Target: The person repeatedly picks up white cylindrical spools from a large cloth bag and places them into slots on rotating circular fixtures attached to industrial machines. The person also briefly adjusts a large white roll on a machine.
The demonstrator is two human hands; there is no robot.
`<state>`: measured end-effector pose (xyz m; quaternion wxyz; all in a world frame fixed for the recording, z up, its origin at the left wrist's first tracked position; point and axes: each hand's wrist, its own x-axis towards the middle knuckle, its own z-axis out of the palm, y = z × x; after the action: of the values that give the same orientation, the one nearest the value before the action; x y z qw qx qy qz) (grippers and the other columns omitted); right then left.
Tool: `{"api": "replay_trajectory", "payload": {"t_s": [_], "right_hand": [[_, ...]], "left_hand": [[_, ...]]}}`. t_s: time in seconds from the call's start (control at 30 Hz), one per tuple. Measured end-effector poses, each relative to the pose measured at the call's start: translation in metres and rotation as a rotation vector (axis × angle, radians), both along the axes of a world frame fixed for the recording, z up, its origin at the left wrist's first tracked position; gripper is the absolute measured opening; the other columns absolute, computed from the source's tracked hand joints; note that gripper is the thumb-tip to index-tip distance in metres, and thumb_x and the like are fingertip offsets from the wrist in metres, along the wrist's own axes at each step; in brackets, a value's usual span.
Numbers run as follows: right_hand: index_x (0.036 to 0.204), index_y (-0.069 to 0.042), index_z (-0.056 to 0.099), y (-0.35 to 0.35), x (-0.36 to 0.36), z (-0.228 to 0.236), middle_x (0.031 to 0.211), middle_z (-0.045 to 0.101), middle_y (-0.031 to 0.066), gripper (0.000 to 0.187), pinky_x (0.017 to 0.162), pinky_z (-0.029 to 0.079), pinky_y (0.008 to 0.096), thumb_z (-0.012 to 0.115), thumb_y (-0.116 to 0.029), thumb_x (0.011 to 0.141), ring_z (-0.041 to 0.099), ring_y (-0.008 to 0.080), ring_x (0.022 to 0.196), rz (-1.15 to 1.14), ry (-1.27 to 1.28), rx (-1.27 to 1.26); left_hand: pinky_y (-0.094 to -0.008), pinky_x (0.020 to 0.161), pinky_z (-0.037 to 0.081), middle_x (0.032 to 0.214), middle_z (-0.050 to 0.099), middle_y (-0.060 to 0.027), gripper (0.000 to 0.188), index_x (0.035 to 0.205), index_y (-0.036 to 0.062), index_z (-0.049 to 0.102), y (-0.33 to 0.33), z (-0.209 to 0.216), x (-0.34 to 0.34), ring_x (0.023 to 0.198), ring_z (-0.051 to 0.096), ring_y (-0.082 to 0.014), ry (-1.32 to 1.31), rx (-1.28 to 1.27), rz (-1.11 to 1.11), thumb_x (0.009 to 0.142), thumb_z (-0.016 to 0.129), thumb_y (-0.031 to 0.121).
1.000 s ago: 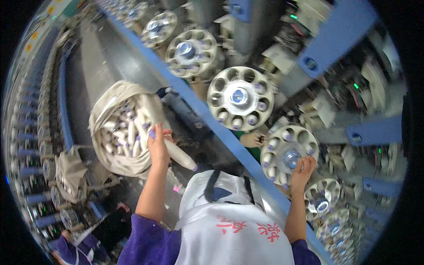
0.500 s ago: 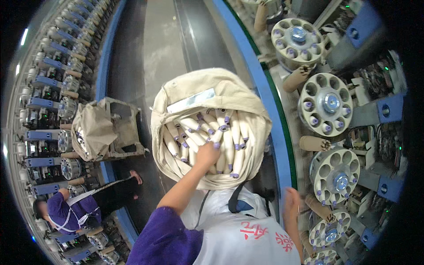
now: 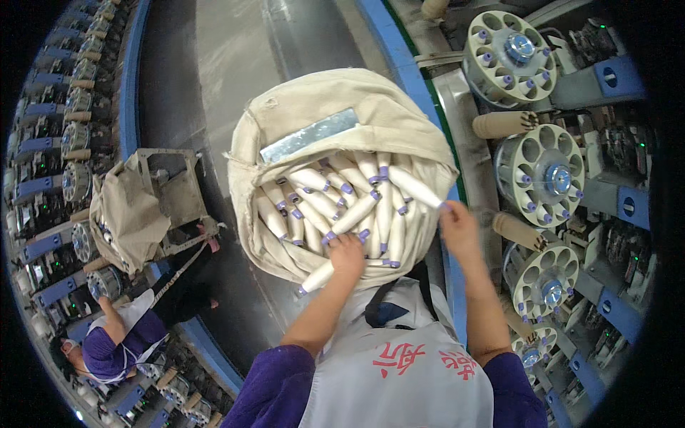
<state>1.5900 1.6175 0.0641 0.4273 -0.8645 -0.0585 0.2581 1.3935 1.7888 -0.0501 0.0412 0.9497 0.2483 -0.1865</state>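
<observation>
A cream canvas bag (image 3: 335,89) stands open in front of me, filled with white yarn bobbins (image 3: 357,212) that have purple ends. My left hand (image 3: 347,255) lies over the near part of the pile, fingers closed around a bobbin (image 3: 318,277) that sticks out from under the palm toward the left rim. At the bag's right rim, my right hand (image 3: 460,227) pinches the purple end of another bobbin (image 3: 415,187), which lies slanted, its far end over the pile.
To the right stand round bobbin magazines (image 3: 540,175) with brown cones (image 3: 505,125). A blue rail (image 3: 410,68) runs beside the bag. On the left are a canvas-covered cart (image 3: 132,214), a co-worker (image 3: 118,346) and a row of machines (image 3: 36,185).
My right hand has come up from beside my body to the bag and taken a bobbin's end. My left hand is nearer the bag's front rim with a bobbin. The magazines have shifted in view.
</observation>
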Motion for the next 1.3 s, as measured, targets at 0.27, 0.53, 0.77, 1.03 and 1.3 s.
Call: {"api": "replay_trajectory", "payload": {"t_s": [0.27,0.53,0.77,1.03,1.3], "right_hand": [[0.090,-0.011,0.051,-0.068,0.069,0.075,0.084,0.054,0.0066,0.038,0.067,0.048,0.0366,0.040,-0.047,0.100,0.055,0.0235,0.073,-0.678,0.388,1.153],[0.108,-0.007,0.057,-0.047,-0.064,0.057,0.095,0.064,0.0142,0.039,0.073,0.053,0.0427,0.052,-0.043,0.095,0.062,0.0300,0.079,-0.849,1.219,1.003],[0.135,-0.002,0.035,-0.105,-0.115,0.073,0.120,0.058,0.0154,0.061,0.085,0.054,0.0385,0.066,-0.009,0.083,0.063,0.0250,0.097,-0.738,0.881,1.188],[0.141,-0.001,0.033,-0.171,-0.157,0.087,0.121,0.057,0.0144,0.078,0.091,0.045,0.0337,0.075,-0.022,0.079,0.057,0.0224,0.104,-0.660,0.283,0.386],[0.126,0.000,0.047,-0.259,-0.166,0.105,0.107,0.059,0.0107,0.064,0.083,0.044,0.0282,0.077,-0.025,0.075,0.055,0.0147,0.099,-0.918,0.320,0.752]], "left_hand": [[-0.0380,0.071,0.052,0.081,0.070,-0.0137,0.030,0.097,0.0060,0.069,0.104,0.097,0.131,0.075,0.068,-0.0287,-0.103,-1.147,0.341,0.073,0.072,0.024],[-0.0544,0.105,0.033,0.151,0.034,-0.0125,0.049,0.132,0.0242,0.056,0.051,0.087,0.179,0.142,0.018,-0.0382,0.753,0.396,-1.601,0.084,0.064,0.032],[-0.0534,0.107,0.023,0.137,0.050,-0.0018,0.040,0.128,0.0220,0.060,0.079,0.008,0.165,0.131,0.037,-0.0263,0.571,0.356,-1.711,0.090,0.053,0.030],[-0.0372,0.089,0.041,0.108,0.059,-0.0031,0.030,0.108,0.0066,0.065,0.131,0.009,0.165,0.106,0.053,-0.0234,0.090,0.025,-1.607,0.084,0.061,0.023],[-0.0366,0.066,0.045,0.101,0.060,-0.0143,0.037,0.119,-0.0031,0.053,0.075,0.138,0.247,0.067,0.046,-0.0240,-0.319,-0.907,-0.762,0.103,0.039,0.027]]}}
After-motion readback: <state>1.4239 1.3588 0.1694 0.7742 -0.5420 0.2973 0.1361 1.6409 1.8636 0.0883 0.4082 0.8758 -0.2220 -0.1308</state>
